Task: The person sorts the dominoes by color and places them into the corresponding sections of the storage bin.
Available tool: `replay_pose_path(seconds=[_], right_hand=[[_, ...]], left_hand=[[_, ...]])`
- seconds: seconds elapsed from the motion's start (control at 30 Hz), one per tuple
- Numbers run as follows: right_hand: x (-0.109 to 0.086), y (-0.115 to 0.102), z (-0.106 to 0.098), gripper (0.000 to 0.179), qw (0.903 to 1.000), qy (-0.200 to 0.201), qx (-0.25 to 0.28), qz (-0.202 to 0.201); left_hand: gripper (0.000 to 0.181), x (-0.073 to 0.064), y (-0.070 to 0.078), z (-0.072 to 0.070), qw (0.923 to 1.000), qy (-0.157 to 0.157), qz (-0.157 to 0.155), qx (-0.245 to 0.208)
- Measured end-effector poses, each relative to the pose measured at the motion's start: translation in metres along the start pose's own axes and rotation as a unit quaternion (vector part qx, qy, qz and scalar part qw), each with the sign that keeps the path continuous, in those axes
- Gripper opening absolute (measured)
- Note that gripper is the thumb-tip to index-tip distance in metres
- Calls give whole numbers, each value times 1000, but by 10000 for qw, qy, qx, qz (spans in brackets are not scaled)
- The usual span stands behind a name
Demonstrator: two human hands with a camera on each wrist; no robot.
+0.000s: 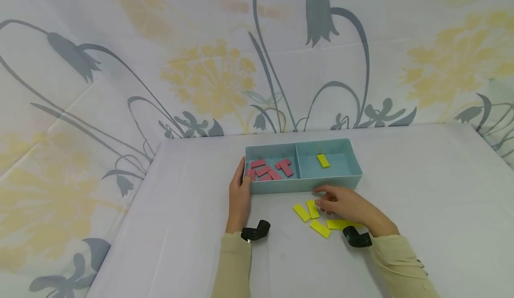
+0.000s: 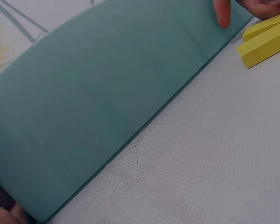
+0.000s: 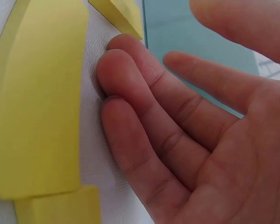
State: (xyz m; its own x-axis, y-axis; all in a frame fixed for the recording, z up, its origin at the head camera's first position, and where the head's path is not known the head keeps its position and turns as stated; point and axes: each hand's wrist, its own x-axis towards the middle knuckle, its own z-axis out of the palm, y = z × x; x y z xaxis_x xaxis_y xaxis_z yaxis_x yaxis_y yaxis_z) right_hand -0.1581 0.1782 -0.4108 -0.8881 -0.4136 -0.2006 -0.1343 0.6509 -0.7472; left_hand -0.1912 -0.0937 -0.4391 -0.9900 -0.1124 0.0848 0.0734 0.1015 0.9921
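Observation:
A light blue two-compartment box stands on the white cloth. At its left end my left hand holds it, thumb at the front corner and fingers along the side wall. Reddish-pink blocks lie in the left compartment, and one yellow block lies in the right. My right hand is just in front of the box, its index finger stretched toward the front wall. The other fingers bend loosely, with nothing in the palm. Beside them, several yellow blocks lie on the cloth.
A divider splits the box. The white cloth covers the table, and a flower-printed curtain hangs behind and to the left. Black cameras are strapped to both wrists.

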Motion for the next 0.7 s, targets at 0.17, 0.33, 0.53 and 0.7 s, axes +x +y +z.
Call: replay_pose_path(seconds=[0.17,0.33,0.53,0.7], right_hand=[[1,-2,3,39,9998,62,-168,29],[3,-4,8,37,9998,58,-183,-78],[5,-7,12,35,9999,-61,-75,-45],[6,-12,15,35,9998,2,-184,77]], left_hand=[[55,0,0,0,10000,9,8,71],[54,0,0,0,10000,6,-24,84],[54,1,1,1,9999,-2,-64,143],[54,0,1,0,9998,40,-95,181]])
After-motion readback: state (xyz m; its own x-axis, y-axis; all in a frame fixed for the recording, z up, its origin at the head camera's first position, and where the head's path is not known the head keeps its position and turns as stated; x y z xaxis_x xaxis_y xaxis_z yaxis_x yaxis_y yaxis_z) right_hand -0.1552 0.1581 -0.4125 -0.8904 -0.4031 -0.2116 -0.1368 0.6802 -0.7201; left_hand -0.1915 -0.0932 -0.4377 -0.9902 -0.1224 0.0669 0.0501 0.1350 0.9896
